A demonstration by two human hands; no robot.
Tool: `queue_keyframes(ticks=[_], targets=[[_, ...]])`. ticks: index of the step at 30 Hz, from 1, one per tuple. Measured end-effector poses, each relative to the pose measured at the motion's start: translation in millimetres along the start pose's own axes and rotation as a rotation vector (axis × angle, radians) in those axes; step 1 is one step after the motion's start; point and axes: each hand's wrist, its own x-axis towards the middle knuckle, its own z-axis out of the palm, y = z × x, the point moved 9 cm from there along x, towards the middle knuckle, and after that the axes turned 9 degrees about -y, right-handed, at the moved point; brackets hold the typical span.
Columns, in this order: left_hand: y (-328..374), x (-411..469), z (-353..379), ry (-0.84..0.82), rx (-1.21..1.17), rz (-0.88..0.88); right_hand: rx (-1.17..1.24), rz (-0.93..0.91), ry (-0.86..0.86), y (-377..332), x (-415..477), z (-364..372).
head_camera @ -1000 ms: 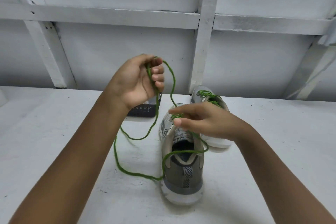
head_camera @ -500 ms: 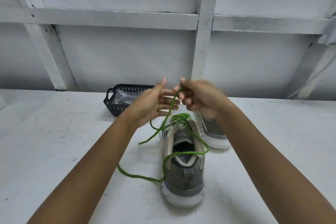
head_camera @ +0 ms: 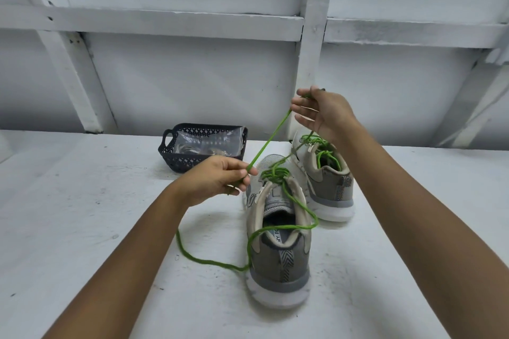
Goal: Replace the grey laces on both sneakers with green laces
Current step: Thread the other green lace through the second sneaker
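Observation:
Two grey sneakers stand heel toward me on the white table. The near sneaker has a green lace bunched at its top eyelets. One end trails in a loop over the heel and onto the table at the left. My left hand pinches the lace just left of the shoe's tongue. My right hand is raised above the far sneaker and pinches the lace's upper end, so the strand runs taut between both hands. The far sneaker shows green lacing.
A black perforated basket holding a clear plastic bag stands at the back of the table, left of the shoes. A white wall with beams rises behind the table.
My hands were together above the near shoe. They have since drawn apart, the right up and to the right, the left down and to the left, stretching the green lace taut between them.

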Motion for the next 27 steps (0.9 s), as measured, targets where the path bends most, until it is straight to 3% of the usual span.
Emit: queue_keyframes(ticks=[5,7,12,14,17,19,27], targets=[[-15.1,-5.0,-3.3,-0.026,0.067,-0.125,0.005,-0.021,0.036,7.5,8.8,-7.1],[-17.7,-6.0,-7.0,-0.004,0.034,-0.142,-0.102,0.044,0.016,16.7,9.7,-4.6],[-19.8,0.0,-16.6,0.169,-0.217,-0.117,-0.937,0.452,-0.226,61.8,-8.3,12.8],[-21.4,3.0,-19.7,0.267,-0.287,-0.106,-1.214,0.391,-0.29,65.5,-11.5,23.7],[-24.8,6.1,-20.1,0.381,-0.354,-0.068,-1.471,0.218,-0.313,62.8,-18.6,42.8],[-26.1,8.1,-15.9,0.414,-0.342,-0.05,-1.597,0.198,-0.327,69.1,-24.9,48.0],[-29.7,11.1,-7.0,0.493,-0.195,0.013,-1.181,0.317,-0.262,91.1,-32.9,30.0]])
